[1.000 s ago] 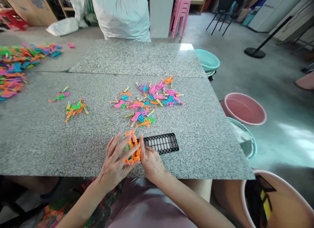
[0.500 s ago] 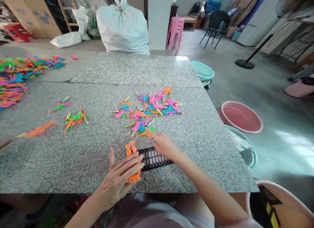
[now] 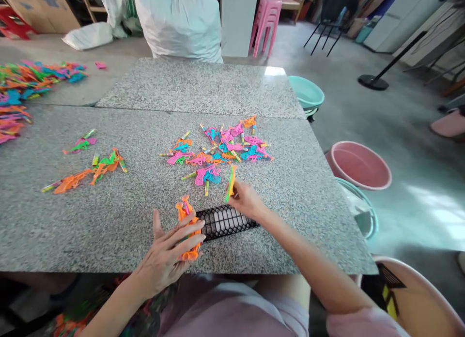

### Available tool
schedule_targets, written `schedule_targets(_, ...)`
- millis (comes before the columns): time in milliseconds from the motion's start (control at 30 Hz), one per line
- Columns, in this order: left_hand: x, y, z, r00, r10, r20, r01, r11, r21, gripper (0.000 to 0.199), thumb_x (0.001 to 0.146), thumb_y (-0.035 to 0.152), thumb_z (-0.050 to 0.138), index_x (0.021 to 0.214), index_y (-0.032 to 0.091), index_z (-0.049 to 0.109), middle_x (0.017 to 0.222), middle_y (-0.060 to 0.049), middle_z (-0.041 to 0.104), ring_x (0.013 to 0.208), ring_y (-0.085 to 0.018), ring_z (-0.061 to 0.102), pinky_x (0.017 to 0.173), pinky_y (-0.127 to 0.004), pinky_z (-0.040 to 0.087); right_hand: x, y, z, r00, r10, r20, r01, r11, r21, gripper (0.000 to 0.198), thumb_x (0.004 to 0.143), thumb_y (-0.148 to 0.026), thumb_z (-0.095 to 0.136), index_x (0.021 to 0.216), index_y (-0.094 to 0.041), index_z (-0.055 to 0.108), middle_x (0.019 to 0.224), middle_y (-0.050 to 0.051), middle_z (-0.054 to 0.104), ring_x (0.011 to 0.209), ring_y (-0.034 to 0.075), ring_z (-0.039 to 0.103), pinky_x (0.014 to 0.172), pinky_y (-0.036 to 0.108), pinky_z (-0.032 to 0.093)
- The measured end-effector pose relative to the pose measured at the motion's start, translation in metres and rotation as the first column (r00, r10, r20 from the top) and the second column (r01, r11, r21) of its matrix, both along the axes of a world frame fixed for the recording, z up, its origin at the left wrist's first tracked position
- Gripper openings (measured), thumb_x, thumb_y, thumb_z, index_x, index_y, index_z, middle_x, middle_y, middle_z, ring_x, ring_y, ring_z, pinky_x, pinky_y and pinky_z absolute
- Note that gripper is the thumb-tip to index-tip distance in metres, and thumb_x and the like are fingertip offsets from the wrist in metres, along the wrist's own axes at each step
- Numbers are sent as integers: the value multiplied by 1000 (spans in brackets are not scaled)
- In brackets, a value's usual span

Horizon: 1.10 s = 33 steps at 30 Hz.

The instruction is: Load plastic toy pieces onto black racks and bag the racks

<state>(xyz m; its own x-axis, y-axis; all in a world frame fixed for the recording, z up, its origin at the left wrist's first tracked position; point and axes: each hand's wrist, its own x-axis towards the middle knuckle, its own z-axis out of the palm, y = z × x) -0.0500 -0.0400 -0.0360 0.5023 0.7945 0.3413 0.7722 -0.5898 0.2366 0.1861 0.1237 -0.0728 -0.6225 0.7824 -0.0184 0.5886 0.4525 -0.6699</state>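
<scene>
My left hand (image 3: 165, 252), fingers stretched and thumb apart, lies over a row of orange plastic pieces with round cup-like ends (image 3: 189, 255). They stand at the left end of a black plastic grid rack (image 3: 208, 225), with pale slots showing to their right. Above the rack's far edge, my right hand (image 3: 247, 199) pinches a small toy gun (image 3: 231, 184), green, yellow and orange, held roughly upright. Just beyond lies a loose pile of pink, blue and orange toy guns (image 3: 207, 175), several with printed tubes attached.
Orange and green toy guns (image 3: 105, 167) lie to the left on the speckled stone table (image 3: 134, 201). A big heap of coloured pieces (image 3: 22, 90) covers the far left. A white sack (image 3: 178, 22) stands behind; basins, including a pink one (image 3: 359, 165), stand at right.
My right hand has lifted the toy gun from the pile's near edge. At left, an orange toy gun now rests beside others; the fingertip near it is gone. The view has tilted down.
</scene>
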Motion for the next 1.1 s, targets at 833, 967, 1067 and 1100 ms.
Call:
schedule_targets(833, 7, 3, 8, 1000, 22, 10, -21, 999, -25, 25, 97, 16, 55, 120, 23, 58, 130, -4, 69, 130, -22, 58, 120, -62, -17, -73, -22, 20, 894, 389, 221, -390, 920, -42, 13, 88, -15, 62, 99, -14, 70, 91, 8, 70, 87, 21, 65, 75, 28, 48)
schedule_targets(967, 5, 2, 7, 1000, 4, -21, -4, 1000, 25, 26, 97, 13, 52, 120, 20, 58, 133, -8, 67, 139, -22, 49, 126, -54, 0, -89, 22, 29, 929, 335, 159, -355, 926, 126, 29, 87, -12, 66, 116, -15, 66, 112, 9, 67, 101, 19, 65, 83, 26, 50)
schedule_targets(1067, 3, 1, 3, 999, -6, -42, 7, 1000, 22, 29, 95, 11, 53, 123, 19, 58, 135, -9, 66, 143, -22, 44, 128, -50, 9, -123, 39, 32, 923, 195, 332, -307, 892, 332, 28, 92, -3, 50, 115, -10, 65, 122, 15, 62, 105, 22, 64, 83, 32, 54)
schedule_targets(1100, 2, 1, 2, 999, -1, -45, 1, 1000, 13, 30, 95, 12, 53, 123, 20, 59, 135, -9, 65, 142, -22, 45, 128, -49, 10, -134, 41, 32, 889, 210, 407, -362, 865, 346, 29, 92, -1, 47, 112, -9, 65, 119, 17, 63, 104, 23, 65, 82, 33, 55)
